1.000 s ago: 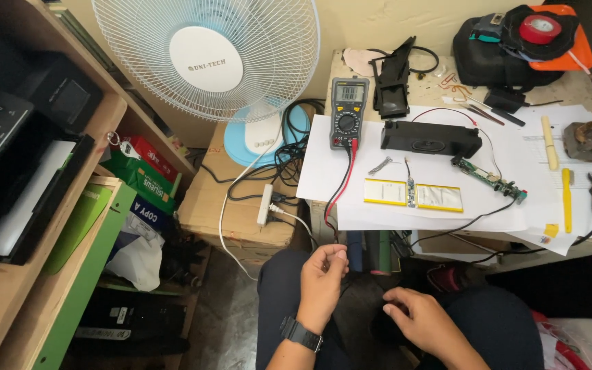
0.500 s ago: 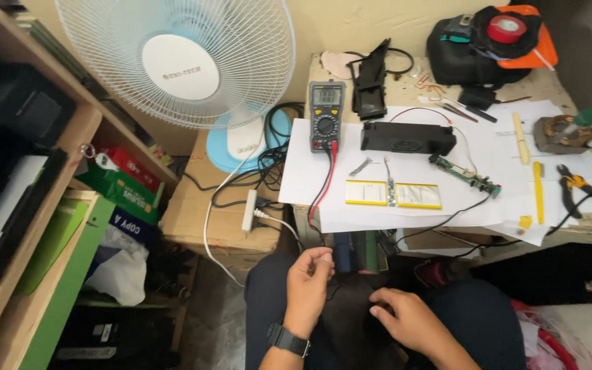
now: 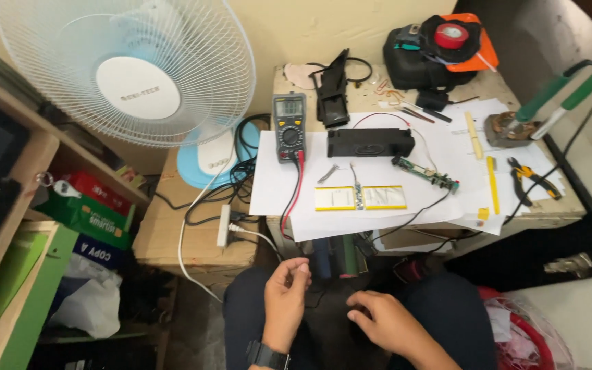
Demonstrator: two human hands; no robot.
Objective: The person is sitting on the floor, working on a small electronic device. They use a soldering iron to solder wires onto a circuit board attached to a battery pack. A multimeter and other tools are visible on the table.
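Note:
My left hand (image 3: 286, 293) is over my lap below the table edge, thumb and fingertips pinched on a thin dark test lead. The red and black leads (image 3: 293, 192) run down to it from a grey multimeter (image 3: 289, 126) on white paper. My right hand (image 3: 386, 323) rests on my dark trousers with its fingers loosely apart; I see nothing in it. On the paper lie a flat yellow battery pack (image 3: 360, 198), a green circuit board (image 3: 427, 175) and a black speaker bar (image 3: 370, 142).
A white and blue fan (image 3: 128, 75) stands at the left on a cardboard box (image 3: 173, 236) with a white power strip (image 3: 224, 226). At the right of the wooden table (image 3: 549, 216) are yellow-handled pliers (image 3: 530, 179), a soldering stand (image 3: 508, 127) and a black tool bag (image 3: 433, 48). Shelves (image 3: 22, 226) fill the left.
My left hand has dropped a little and its fingers have drawn into a pinch. My right hand stays on my lap. My view has shifted, so the table sits more to the left.

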